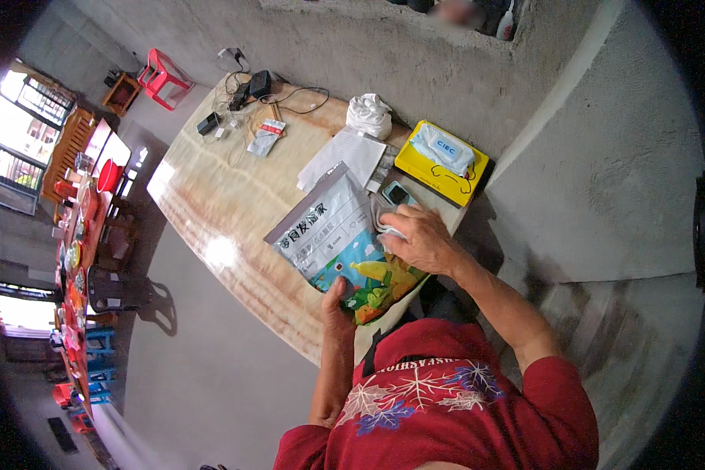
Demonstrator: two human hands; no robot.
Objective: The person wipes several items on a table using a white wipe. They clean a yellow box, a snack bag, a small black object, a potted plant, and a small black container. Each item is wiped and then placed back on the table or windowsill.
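Head view. A large printed pouch (343, 244), grey above and brightly coloured below, lies flat on the polished table (211, 211) at the near right corner, its lower end reaching the near edge in front of the person. Its long axis runs obliquely, from the upper end pointing toward the far edge down to the lower end by the person's body.

The left hand (335, 305) meets the pouch at its lower edge: the thumb lies on the printed face, and the remaining fingers are hidden beneath, so the grasp reads as a pinch on that edge, though the underside cannot be seen. The right hand (423, 239) rests on the pouch's right-hand edge, fingers curled together and pressing a small white cloth (388, 227) against the surface. The pouch thus lies between the two hands, leftward and away from the right fingers and directly beyond the left thumb; both hands touch it, the right higher along its length.

Just beyond the right hand lies a small dark device with a screen (397, 193). Farther along the right edge sit a yellow box (435, 174) carrying a wipes packet (443, 149), a crumpled white bag (368, 114), and white papers (343, 157). Cables and chargers (243, 94) lie at the far corner.
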